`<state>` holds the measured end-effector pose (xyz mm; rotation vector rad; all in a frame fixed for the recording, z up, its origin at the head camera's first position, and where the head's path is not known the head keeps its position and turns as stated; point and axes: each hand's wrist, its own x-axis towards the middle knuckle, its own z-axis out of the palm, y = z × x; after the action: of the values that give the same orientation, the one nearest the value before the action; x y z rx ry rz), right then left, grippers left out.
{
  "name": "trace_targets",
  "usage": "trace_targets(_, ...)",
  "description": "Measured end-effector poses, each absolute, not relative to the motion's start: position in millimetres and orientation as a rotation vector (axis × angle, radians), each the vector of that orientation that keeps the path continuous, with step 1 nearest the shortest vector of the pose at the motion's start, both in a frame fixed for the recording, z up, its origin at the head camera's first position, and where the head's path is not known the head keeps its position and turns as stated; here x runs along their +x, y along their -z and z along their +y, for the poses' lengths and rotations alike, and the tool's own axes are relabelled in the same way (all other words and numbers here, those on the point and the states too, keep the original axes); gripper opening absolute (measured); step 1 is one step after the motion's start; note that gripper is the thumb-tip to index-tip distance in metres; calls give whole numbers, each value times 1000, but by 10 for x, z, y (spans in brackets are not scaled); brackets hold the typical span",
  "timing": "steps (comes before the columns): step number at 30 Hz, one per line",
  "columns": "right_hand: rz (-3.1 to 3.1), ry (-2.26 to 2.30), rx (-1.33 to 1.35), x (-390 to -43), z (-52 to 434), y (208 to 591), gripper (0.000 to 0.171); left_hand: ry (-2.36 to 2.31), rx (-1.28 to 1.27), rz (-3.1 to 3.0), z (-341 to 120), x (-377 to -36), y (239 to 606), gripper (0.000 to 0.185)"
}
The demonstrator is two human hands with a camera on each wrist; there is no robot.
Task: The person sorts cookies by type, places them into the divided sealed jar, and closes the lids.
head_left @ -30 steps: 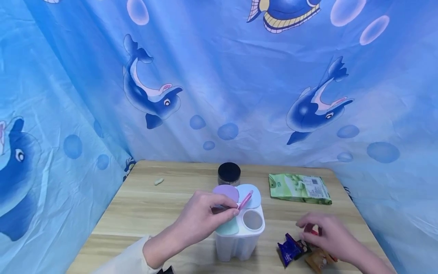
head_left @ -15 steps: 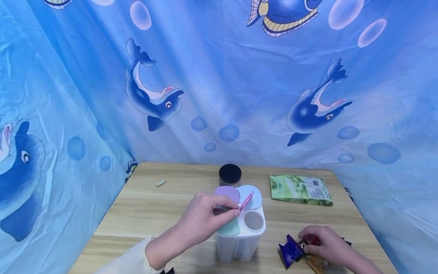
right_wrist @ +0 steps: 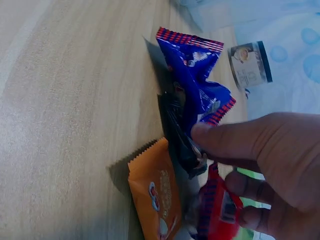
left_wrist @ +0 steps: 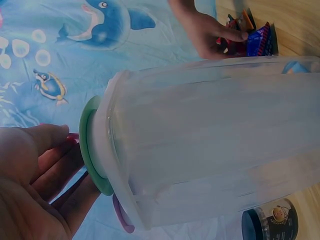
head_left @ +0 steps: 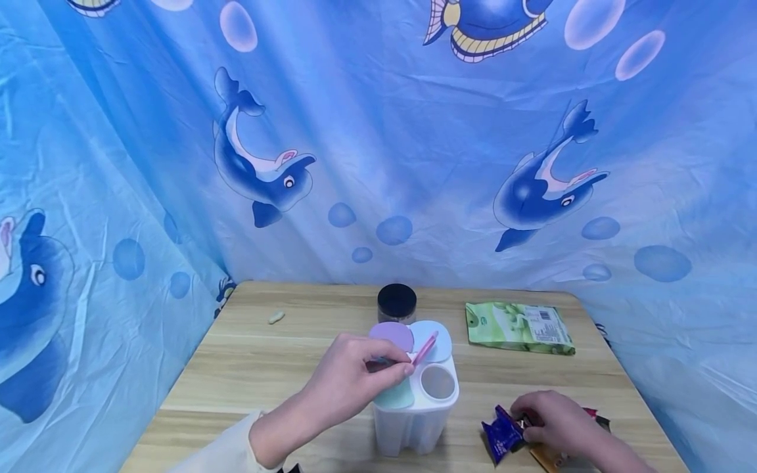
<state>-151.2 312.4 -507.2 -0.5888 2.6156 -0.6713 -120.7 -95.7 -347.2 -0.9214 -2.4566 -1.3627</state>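
My left hand (head_left: pixel 355 368) pinches a pink disc-shaped lid (head_left: pixel 424 348) on edge over a white translucent container (head_left: pixel 408 427). The container has a purple lid (head_left: pixel 393 334), a pale blue lid (head_left: pixel 434 345), a green lid (head_left: pixel 397 394) and one uncovered round opening (head_left: pixel 437 381). My right hand (head_left: pixel 556 420) is low over wrapped snacks, fingers curled. In the right wrist view, its thumb touches a blue wrapped snack (right_wrist: pixel 192 75) beside a dark packet (right_wrist: pixel 182 142); the index fingertip is hidden, so a grip cannot be confirmed. A red packet (right_wrist: pixel 225 210) is near the other fingers.
An orange-brown packet (right_wrist: pixel 157 192) lies beside the snacks. A black-lidded jar (head_left: pixel 397 302) stands behind the container. A green pouch (head_left: pixel 520 327) lies back right, and a small pale pod-like object (head_left: pixel 276 317) back left. A blue patterned curtain (head_left: pixel 367 131) surrounds the wooden table (head_left: pixel 254 368).
My right hand has moved left and down to the blue and dark packets. Red wrapping once under its fingers now shows to its right. My left hand keeps its place with the pink lid.
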Motion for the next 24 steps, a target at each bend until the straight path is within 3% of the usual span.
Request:
trace_targets(10,2716,478,-635,-1516,3057,5109,21,1360,-924,-2457,-949,-1208,3475,6)
trace_targets(24,2750,587,-647,-1486,3140,4967,15,1369,-946,-2440,-955,-1206,3487,2)
